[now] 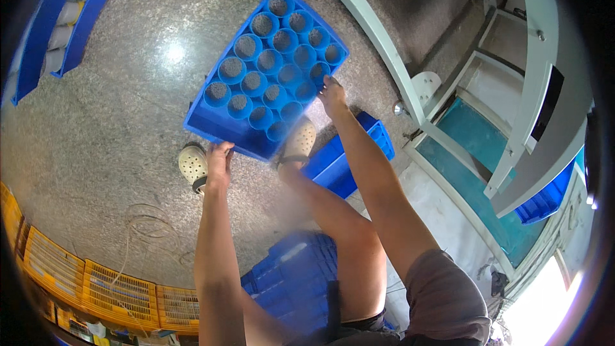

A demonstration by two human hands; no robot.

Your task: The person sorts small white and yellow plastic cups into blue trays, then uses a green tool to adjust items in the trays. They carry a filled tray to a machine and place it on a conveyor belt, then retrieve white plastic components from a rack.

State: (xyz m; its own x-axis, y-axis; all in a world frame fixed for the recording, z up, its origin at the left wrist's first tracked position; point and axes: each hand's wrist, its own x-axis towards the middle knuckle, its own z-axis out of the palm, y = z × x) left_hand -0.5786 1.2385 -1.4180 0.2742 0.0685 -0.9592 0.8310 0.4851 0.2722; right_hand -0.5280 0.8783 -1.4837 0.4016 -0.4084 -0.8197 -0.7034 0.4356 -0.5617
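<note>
A blue plastic bin (225,127) lies ahead of me at a slant, with rows of round blue cups (245,47) standing in it. Grey grainy material shows inside many of the cups. The near strip of the bin holds no cups. My left hand (220,157) is closed on the bin's near edge, its fingers partly hidden beneath it. At the right side wall, my right hand (332,97) grips the rim beside the cups. I cannot tell whether the bin rests on the floor or is lifted slightly.
My shoes (194,165) are close to the bin's near side. Another blue bin (333,165) sits right of my leg. Yellow crates (118,288) line the lower left, near a loose cable (150,230). A pale machine frame (375,38) stands right; a blue rack (38,51) stands upper left.
</note>
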